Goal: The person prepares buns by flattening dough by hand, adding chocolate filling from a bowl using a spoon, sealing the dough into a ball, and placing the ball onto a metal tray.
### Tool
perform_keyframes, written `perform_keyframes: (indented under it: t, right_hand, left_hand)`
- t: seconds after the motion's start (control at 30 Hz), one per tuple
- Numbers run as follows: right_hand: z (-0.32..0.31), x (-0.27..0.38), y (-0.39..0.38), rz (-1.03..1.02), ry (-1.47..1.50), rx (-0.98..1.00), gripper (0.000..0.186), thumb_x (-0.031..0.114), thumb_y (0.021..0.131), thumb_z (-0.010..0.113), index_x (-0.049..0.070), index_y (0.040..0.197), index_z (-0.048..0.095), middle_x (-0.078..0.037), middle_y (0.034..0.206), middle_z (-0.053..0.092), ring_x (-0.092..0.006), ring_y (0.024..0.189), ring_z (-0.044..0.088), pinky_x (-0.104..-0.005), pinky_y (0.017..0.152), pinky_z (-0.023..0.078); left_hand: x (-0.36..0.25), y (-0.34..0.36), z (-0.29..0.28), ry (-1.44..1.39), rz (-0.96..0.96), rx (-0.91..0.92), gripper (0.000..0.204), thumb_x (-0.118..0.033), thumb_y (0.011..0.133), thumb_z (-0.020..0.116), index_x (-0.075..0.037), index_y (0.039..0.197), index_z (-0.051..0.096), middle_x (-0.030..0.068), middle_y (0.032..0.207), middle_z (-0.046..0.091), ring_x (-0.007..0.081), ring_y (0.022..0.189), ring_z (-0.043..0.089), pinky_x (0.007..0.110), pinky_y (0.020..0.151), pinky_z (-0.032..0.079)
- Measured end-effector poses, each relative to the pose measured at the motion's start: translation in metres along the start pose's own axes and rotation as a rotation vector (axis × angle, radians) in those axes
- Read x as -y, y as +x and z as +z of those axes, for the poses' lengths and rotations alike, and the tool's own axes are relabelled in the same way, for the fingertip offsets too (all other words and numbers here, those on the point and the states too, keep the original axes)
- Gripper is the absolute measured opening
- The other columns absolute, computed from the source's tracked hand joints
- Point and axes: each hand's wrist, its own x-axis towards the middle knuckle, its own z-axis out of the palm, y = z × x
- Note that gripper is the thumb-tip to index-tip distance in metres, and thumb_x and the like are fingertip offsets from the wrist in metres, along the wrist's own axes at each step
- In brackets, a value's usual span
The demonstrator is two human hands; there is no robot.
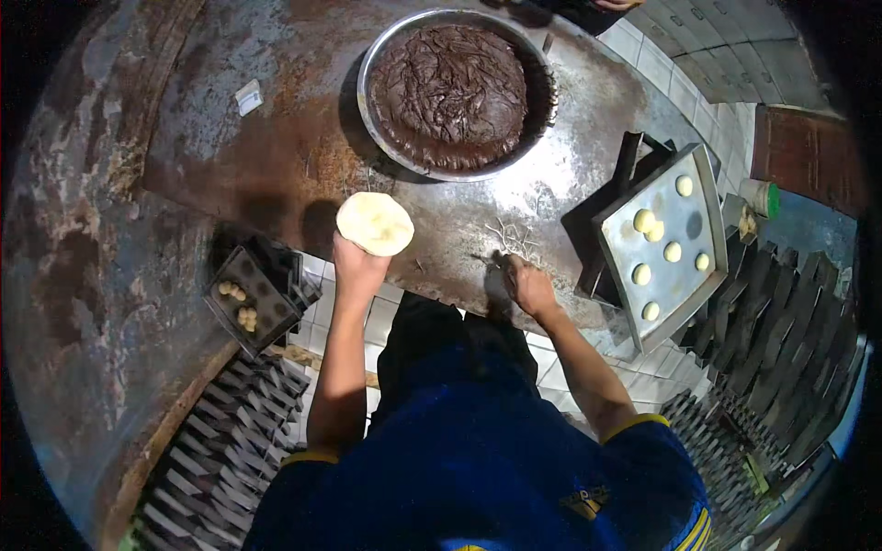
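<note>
Dough disc [375, 223], pale and flattened, lies across the upturned palm of the left hand [356, 262], held level just above the near edge of the tabletop [276, 119]. Fingers are spread under it and not curled over; a flat open palm supports the soft round without creasing it.

Right hand [528, 283] rests low at the tabletop edge, to the right of the disc and well apart from the left hand. It is closed on a thin metal utensil [491, 261] whose tip points left over the floury patch; the exact kind of tool is too small to tell.

Beyond both hands, a wide metal bowl [377, 55] holds a dark brown filling [448, 92], its surface ridged with scrape marks. It stands within reach of either hand, directly ahead of the disc.

Right of the right hand, a grey baking tray [680, 266] is propped at a tilt over dark stacked trays. Small dough balls [645, 221] lie on it, a few touching, most apart.

Lower left, below the tabletop level, a dark mould tin [255, 298] holds a few small pale pieces in its cups. Stacks of dark tins [220, 441] line the tiled floor [381, 317] on both sides of the person.
</note>
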Motion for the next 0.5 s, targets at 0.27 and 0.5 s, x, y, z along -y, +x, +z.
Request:
perform_keyframes:
  t: [0.27, 0.5]
  right_hand:
    - [-0.162, 0.038, 0.165, -0.065, 0.197, -0.062, 0.032, 0.006, 0.097, 0.058, 0.010, 0.128, 0.066, -0.021, 0.118, 0.065, -0.0414, 0.091, 0.072, -0.0500, 0.077, 0.061]
    - [-0.134, 0.024, 0.221, -0.261, 0.044, -0.057, 0.037, 0.007, 0.095, 0.054, 0.010, 0.128, 0.070, -0.019, 0.123, 0.061, -0.0401, 0.095, 0.071, -0.0500, 0.079, 0.060]
  left_hand:
    - [-0.020, 0.010, -0.005, 0.168, 0.081, -0.036, 0.040, 0.003, 0.081, 0.081, 0.007, 0.120, 0.071, 0.0130, 0.113, 0.078, 0.0193, 0.104, 0.074, 0.034, 0.095, 0.056]
    - [-0.024, 0.017, -0.010, 0.119, 0.066, 0.003, 0.039, 0.002, 0.082, 0.081, 0.007, 0.119, 0.070, 0.0126, 0.114, 0.078, 0.0179, 0.104, 0.073, 0.033, 0.095, 0.056]
